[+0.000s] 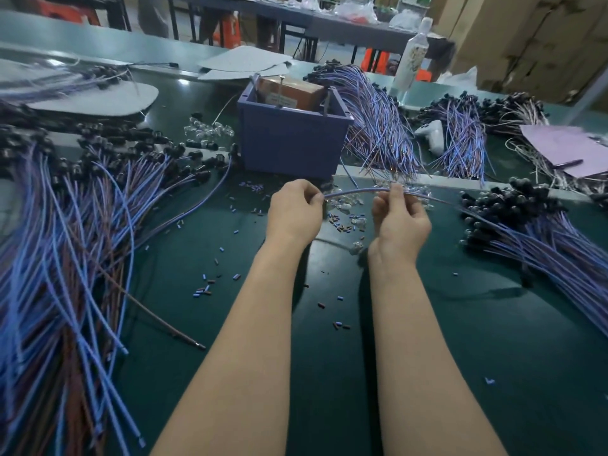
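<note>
A thin blue wire (355, 192) arches between my two hands above the dark green table (362, 324). My left hand (294, 210) pinches its left end between thumb and fingers. My right hand (399, 215) pinches it further along, and the wire trails off right toward a bundle of blue wires with black caps (526, 232). Small clear bulbs (353, 209) and cut bits of blue and brown insulation (342, 225) lie on the table under my hands.
A blue plastic box (292, 136) stands just behind my hands. A large heap of blue and brown wires (65, 241) covers the left side. More wire bundles (378, 126) lie behind the box, with a white bottle (413, 57) and pink paper (566, 149) at the right.
</note>
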### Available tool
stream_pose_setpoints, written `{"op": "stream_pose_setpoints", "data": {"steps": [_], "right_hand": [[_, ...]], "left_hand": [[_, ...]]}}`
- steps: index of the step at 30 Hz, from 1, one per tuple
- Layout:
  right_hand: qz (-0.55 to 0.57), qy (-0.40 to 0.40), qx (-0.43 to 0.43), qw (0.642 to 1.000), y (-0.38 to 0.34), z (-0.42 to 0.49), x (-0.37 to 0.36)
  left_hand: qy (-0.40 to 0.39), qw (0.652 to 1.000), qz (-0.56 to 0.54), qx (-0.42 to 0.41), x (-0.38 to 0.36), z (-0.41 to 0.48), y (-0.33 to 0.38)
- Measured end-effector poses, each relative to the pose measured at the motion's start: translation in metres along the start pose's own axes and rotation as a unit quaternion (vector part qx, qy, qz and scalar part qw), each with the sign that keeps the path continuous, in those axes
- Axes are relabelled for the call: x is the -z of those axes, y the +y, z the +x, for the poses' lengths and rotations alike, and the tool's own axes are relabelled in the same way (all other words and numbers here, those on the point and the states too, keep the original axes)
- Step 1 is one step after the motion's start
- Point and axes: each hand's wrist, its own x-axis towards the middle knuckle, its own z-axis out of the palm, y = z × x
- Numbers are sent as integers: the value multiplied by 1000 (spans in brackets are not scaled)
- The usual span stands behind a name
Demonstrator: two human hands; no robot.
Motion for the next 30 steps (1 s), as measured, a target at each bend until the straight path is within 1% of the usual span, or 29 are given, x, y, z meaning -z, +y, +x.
{"op": "stream_pose_setpoints", "data": {"steps": [3,5,8,9,11,17,19,22,24,25,26,29,30], "right_hand": [[-23,-52,-21,998,4,-4,-4],[-42,-66,-3,997,5,-6,-6],[-20,-39,26,999,3,-4,-6],[-9,-29,26,999,2,-4,-6],[7,-15,26,1000,1,-3,-6],[18,4,30,999,4,-5,-7],[34,22,24,999,1,-2,-5],[86,60,12,994,-9,8,6],[94,60,7,994,-11,10,9],[94,52,2,994,-10,8,8],[97,42,-7,994,-9,5,5],[114,12,-41,993,-7,-2,-3],[122,1,-53,991,-8,-3,-4]], "left_hand": [[-22,998,-51,-11,0,-2,6],[-45,992,-116,-11,2,-5,9],[-96,966,-239,7,3,-7,12],[-107,959,-263,10,3,-7,13],[-113,955,-273,12,3,-8,15],[-98,959,-264,22,1,-8,17],[-83,964,-251,27,3,-6,14],[3,975,-214,61,11,2,3],[59,973,-209,77,13,4,0],[75,974,-197,78,13,3,1],[77,980,-170,73,12,1,3],[51,997,-35,44,6,-5,8],[43,999,-15,25,6,-6,10]]}}
